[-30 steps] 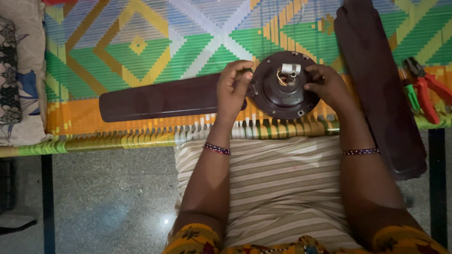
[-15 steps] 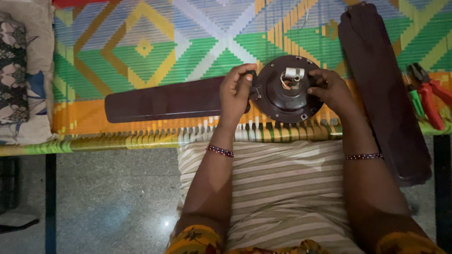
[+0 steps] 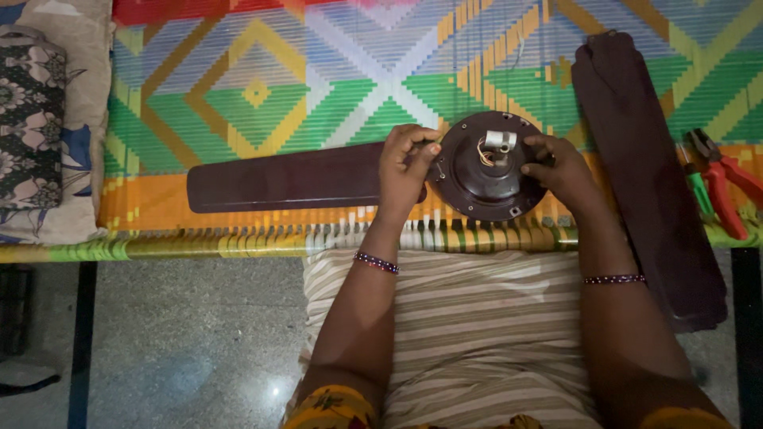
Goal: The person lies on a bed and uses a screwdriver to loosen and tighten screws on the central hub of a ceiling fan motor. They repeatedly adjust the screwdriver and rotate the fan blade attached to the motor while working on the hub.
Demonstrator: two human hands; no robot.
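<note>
In the head view, a dark brown ceiling fan motor housing (image 3: 486,167) lies flat, open face up, near the front edge of a woven cot covered by a bright mat (image 3: 262,87) of green, yellow, white and orange diamonds. At the hub's centre a short grey metal shaft (image 3: 501,140) stands up, with a few thin wires (image 3: 480,153) curling at its nine o'clock. The left hand (image 3: 404,167) rests at the housing's nine o'clock, fingers curled over the joint where a long brown fan blade (image 3: 286,176) meets the rim; the fingertips touch the rim's edge, and it looks as if something small is pinched between them, though the view is too dim to be sure. The right hand (image 3: 561,168) is at the housing's three o'clock, its fingers bent narrowly and pressing on the upper face close to the shaft, steadying the housing rather than wrapped around it. A second fan blade (image 3: 648,183) runs from the housing's one o'clock down toward five o'clock, overhanging the cot's edge. Further out at three o'clock lie red-handled pliers (image 3: 725,187) and a green-handled screwdriver (image 3: 698,189), just beside each other. At the far nine o'clock edge sits a floral cushion (image 3: 32,119). A striped cloth (image 3: 477,334) covers the person's lap below the cot.
</note>
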